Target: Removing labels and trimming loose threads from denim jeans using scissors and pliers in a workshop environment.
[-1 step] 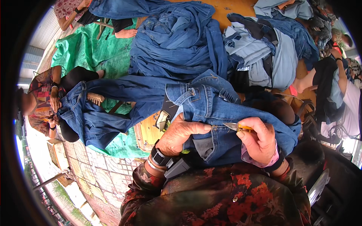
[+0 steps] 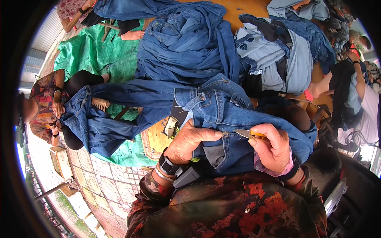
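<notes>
A pair of blue jeans [image 2: 246, 117] lies across my lap, its waistband and belt loops at the far left end. My left hand [image 2: 190, 141] grips the jeans near a pocket, thumb pressed flat on the denim and the fingers hidden beneath. Pinched in my right hand [image 2: 274, 144] are small thread snips [image 2: 243, 133] with pointed metal blades and a yellow handle. Their tip points left at a pocket seam, close to my left thumb. A grey pocket lining [image 2: 214, 155] shows just below the seam.
Ahead rises a large heap of blue jeans [image 2: 182, 47]; a pile of light-blue jeans [image 2: 270, 55] lies right of it. At the left, a co-worker's hands [image 2: 58, 109] hold another pair of jeans [image 2: 107, 123]. A green tarp [image 2: 95, 51] covers part of the floor.
</notes>
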{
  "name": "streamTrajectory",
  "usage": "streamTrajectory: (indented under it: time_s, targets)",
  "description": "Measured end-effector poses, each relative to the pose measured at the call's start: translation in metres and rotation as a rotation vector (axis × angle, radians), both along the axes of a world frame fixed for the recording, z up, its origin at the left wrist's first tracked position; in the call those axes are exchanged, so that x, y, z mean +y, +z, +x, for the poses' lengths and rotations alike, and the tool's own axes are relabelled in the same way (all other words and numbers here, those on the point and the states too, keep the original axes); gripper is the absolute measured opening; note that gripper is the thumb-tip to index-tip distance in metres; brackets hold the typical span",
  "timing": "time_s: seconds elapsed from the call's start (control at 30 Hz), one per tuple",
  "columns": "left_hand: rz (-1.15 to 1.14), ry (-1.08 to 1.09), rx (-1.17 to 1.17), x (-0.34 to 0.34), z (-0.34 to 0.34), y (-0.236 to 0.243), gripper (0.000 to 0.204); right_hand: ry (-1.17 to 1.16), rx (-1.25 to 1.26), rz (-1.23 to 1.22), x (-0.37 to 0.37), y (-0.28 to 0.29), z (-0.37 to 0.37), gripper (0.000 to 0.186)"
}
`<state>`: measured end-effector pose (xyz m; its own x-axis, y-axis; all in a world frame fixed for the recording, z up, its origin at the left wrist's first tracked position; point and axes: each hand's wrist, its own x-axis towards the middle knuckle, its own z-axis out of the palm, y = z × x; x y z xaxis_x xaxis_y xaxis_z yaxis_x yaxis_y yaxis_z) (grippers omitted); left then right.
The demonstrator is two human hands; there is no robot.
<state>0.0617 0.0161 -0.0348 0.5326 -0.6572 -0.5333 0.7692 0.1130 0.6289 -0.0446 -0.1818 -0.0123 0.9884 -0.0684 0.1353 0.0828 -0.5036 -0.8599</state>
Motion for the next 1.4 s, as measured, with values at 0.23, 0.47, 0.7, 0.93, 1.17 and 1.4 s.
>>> streamTrajectory:
  time_s: [0.23, 0.47, 0.7, 0.93, 1.17, 1.4]
  targets:
    - [0.038, 0.011, -0.003, 0.001, 0.001, -0.001, 0.034, 0.040, -0.017, -0.091, 0.002, 0.001, 0.002, 0.026]
    - [0.037, 0.003, -0.008, 0.002, 0.000, -0.003, 0.036, 0.083, -0.001, -0.143, 0.005, 0.003, 0.005, 0.026]
    - [-0.005, 0.005, -0.035, 0.002, -0.002, -0.002, 0.039, 0.058, 0.091, -0.085, 0.000, 0.009, 0.002, 0.024]
    - [-0.006, -0.036, -0.033, 0.003, -0.002, -0.005, 0.041, 0.071, 0.122, -0.066, -0.005, 0.013, 0.001, 0.023]
    - [-0.019, 0.064, -0.092, 0.008, -0.001, 0.011, 0.041, 0.050, 0.046, -0.095, -0.004, 0.010, 0.003, 0.024]
    - [0.684, 0.433, -1.281, 0.026, -0.002, 0.015, 0.040, 0.000, 0.081, -0.087, -0.003, 0.008, 0.004, 0.023]
